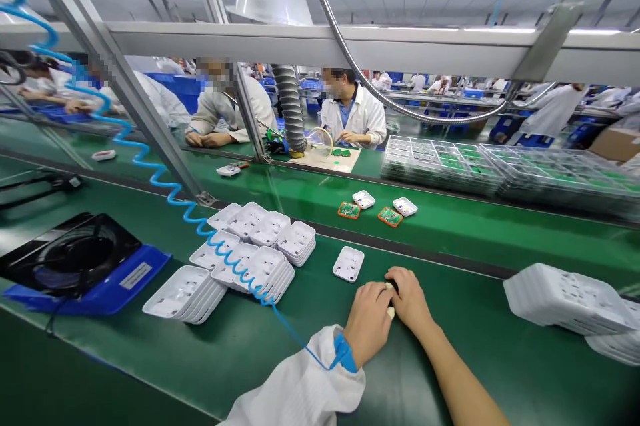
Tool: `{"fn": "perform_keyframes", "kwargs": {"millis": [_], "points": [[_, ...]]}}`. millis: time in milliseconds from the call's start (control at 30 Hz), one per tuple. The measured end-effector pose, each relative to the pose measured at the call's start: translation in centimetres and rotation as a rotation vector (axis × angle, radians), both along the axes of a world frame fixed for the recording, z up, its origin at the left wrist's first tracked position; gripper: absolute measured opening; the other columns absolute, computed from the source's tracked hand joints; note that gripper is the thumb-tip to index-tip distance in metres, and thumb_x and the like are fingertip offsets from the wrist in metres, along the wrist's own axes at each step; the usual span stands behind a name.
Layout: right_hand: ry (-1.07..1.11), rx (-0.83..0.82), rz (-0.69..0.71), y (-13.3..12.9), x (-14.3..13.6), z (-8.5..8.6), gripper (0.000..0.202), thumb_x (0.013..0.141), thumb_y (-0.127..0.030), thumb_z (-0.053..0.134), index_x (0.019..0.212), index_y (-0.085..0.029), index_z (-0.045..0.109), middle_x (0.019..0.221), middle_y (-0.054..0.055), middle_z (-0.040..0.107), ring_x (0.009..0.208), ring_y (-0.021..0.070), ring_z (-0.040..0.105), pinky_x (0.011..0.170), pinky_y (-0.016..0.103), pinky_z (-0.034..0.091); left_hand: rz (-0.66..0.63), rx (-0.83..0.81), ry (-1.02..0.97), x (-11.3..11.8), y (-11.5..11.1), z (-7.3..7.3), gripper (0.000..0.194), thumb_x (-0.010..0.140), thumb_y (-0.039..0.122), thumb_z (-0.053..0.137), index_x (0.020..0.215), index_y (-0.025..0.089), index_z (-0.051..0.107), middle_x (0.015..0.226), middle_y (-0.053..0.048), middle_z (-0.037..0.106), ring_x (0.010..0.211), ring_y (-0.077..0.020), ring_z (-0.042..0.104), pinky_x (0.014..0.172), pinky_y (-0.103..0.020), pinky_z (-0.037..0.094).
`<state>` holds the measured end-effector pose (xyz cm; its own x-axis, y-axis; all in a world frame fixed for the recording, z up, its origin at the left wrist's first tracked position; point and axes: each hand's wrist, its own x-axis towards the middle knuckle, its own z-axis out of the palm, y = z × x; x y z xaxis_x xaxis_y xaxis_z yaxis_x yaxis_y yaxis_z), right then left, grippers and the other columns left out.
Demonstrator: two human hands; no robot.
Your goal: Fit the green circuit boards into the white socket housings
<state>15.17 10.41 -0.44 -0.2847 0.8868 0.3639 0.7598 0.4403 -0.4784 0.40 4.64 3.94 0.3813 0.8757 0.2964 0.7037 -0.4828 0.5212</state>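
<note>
Green counter bears a white rounded plastic shell, eleven o'clock from the left hand, fingers against right hand, grip hidden. Tugging the coiled blue cord could topple white plastic stacks.

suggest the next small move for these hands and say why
Perhaps the left hand should reach for the single white cover, since it lies just beyond that hand, apart from the stacked covers.

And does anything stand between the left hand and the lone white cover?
Nothing visible does: only green work surface lies between the left hand and the lone white cover. The blue coiled cord meets the blue wrist strap outside that gap.
</note>
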Motion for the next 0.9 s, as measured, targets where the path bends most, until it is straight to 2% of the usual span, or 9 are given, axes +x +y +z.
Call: {"fn": "perform_keyframes", "kwargs": {"millis": [200, 900], "points": [[0.017, -0.016, 0.004, -0.06, 0.04, 0.06, 0.022, 0.078, -0.012, 0.04, 0.093, -0.017, 0.056, 0.105, 0.009, 0.057, 0.096, 0.0212, 0.049, 0.083, 0.036, 0.039, -0.024, -0.068, 0.018, -0.04, 0.09, -0.6, 0.032, 0.076, 0.011, 0.045, 0.107, 0.02, 0.049, 0.103, -0.005, 0.054, 0.097, -0.0217, 0.047, 0.085, -0.037, 0.038], [0.019, -0.021, 0.008, -0.04, 0.05, -0.03, 0.025, 0.075, -0.009, 0.04, 0.093, -0.017, 0.056, 0.106, 0.01, 0.057, 0.099, 0.0219, 0.048, 0.086, 0.039, 0.038, -0.042, -0.089, 0.03, -0.17, 0.08, -0.42, 0.032, 0.076, 0.012, 0.046, 0.107, 0.02, 0.046, 0.103, -0.005, 0.054, 0.097, -0.0213, 0.045, 0.085, -0.036, 0.037]]}}
